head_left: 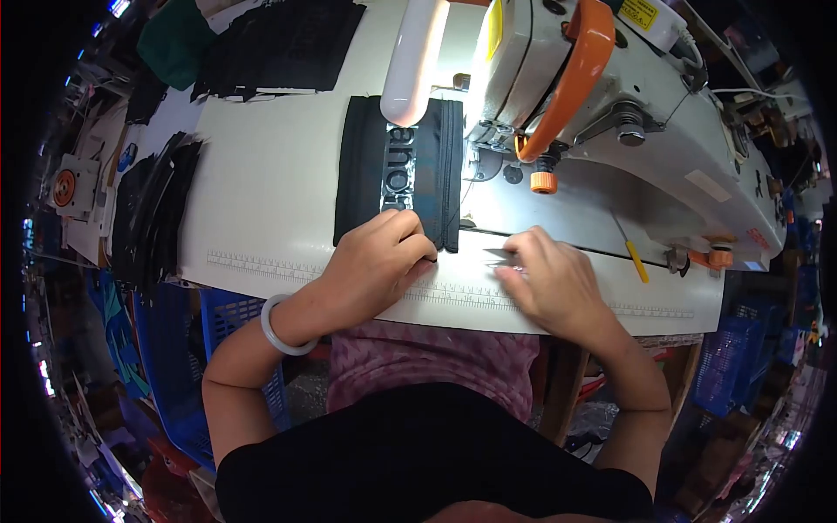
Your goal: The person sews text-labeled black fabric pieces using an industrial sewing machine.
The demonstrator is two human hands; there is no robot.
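Note:
A black fabric piece (366,166) with silver lettering and a zipper along its right side lies flat on the white sewing table (261,192), beside the machine's needle. My left hand (379,261) presses down on the near edge of this fabric, fingers curled. My right hand (549,279) rests on the table just to the right, pinching a small metal snipper (501,255) whose tip points left toward the fabric's corner. A pale bangle (277,327) circles my left wrist.
A white sewing machine (610,105) with an orange guard fills the right back. A lit tube lamp (410,61) hangs over the fabric. Stacks of black fabric pieces (279,44) lie at the back and left edge (157,209). A yellow-handled tool (635,257) lies right. Blue crates (183,349) stand below.

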